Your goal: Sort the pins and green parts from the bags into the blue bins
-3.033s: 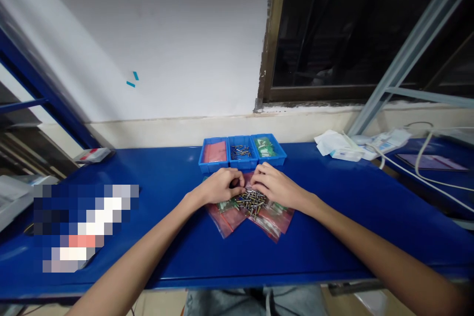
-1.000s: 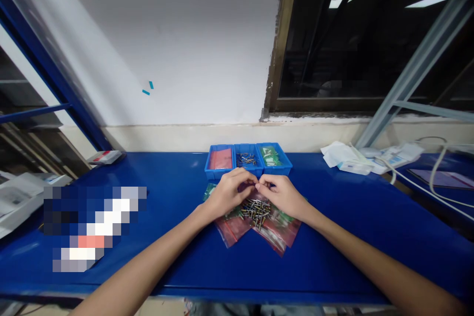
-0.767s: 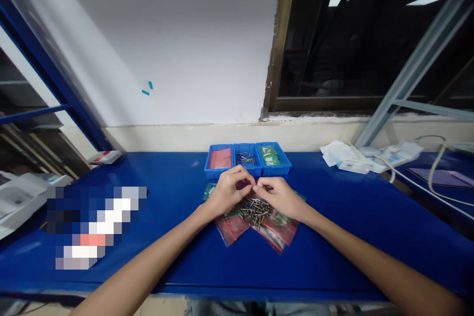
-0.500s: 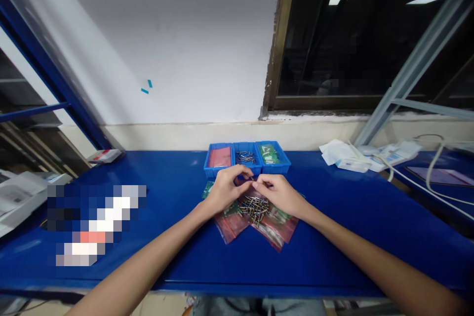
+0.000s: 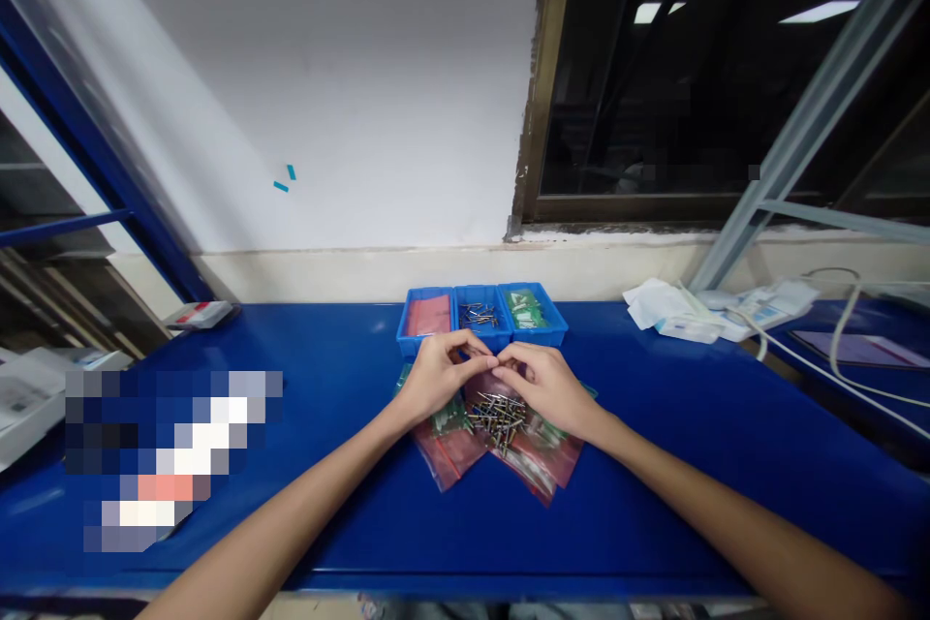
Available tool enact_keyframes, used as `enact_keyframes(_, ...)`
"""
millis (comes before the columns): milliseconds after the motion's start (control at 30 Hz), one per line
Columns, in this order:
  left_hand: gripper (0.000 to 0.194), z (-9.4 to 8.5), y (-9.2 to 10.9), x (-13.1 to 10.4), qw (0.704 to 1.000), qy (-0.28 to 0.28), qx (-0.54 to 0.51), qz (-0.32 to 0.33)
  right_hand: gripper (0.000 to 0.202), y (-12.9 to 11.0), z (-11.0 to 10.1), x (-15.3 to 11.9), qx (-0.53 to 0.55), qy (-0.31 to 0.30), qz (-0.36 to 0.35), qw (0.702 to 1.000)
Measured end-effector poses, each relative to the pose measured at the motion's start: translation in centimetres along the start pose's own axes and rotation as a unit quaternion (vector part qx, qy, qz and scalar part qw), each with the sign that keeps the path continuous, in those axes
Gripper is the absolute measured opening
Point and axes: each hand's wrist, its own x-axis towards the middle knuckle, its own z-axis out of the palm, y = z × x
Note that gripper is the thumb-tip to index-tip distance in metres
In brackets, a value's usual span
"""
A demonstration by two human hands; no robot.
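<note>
Both hands (image 5: 494, 383) meet over screws (image 5: 496, 410); trays (image 5: 480, 333) just beyond (bench edge near).

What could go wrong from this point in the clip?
The loose metal pins lie heaped on slick pink bags, so a nudge from the left hand or right hand might scatter them over the blue table. Whatever the fingertips pinch together is too small to see and could easily drop.
</note>
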Motion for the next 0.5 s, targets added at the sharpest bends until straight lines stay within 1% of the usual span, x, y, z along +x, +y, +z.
enact_keyframes(100,0.018,-0.01,0.01,0.03,1.0,-0.009,-0.012,-0.001,0.012,-0.11,0.0,-0.08,-0.017,0.001,-0.018,1.0)
enact_keyframes(233,0.017,-0.2,0.08,-0.03,1.0,-0.023,0.0,-0.003,0.017,-0.12,-0.15,-0.22,-0.045,-0.013,-0.02,0.999)
enact_keyframes(367,0.017,-0.64,0.24,-0.13,0.998,-0.055,0.026,0.003,0.015,-0.03,-0.34,-0.44,-0.096,-0.033,-0.044,0.994)
enact_keyframes(500,0.015,-0.82,0.29,-0.26,0.995,-0.099,0.016,-0.004,0.017,0.1,-0.31,-0.47,-0.097,-0.026,-0.044,0.994)
